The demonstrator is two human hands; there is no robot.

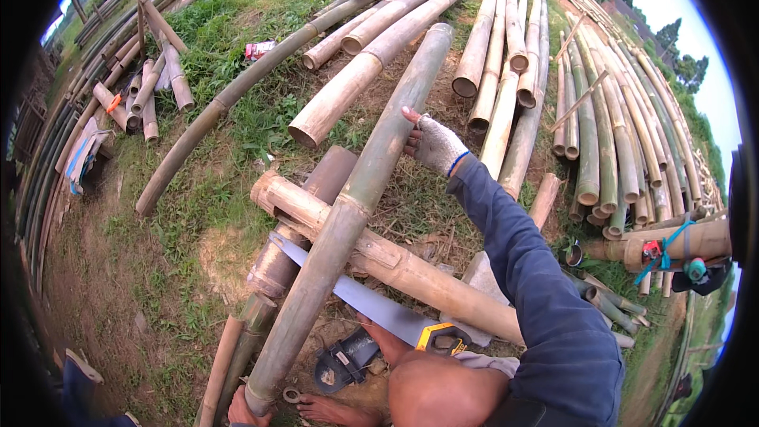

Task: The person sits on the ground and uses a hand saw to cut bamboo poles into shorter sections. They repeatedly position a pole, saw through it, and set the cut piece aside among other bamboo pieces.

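A thick green-grey bamboo pole (348,205) slants across the middle, lying over a cut bamboo crosspiece (427,277). My right hand (437,142), in a pale knit glove with bare fingertips, grips its upper part from the right side. At the near end my left hand (249,411) is closed round the pole, partly cut off by the picture's lower edge. A handsaw (387,312) with a yellow and black handle lies beneath the pole, its blade crossing under it. Part of the blade is hidden by the pole.
Long bamboo poles (601,111) lie stacked ahead and to the right; more line the left edge. A curved pole (229,99) rests on the grass. A brown section (273,269) supports the crosspiece. Near my bare foot are a black sandal (345,360) and a small ring (292,395).
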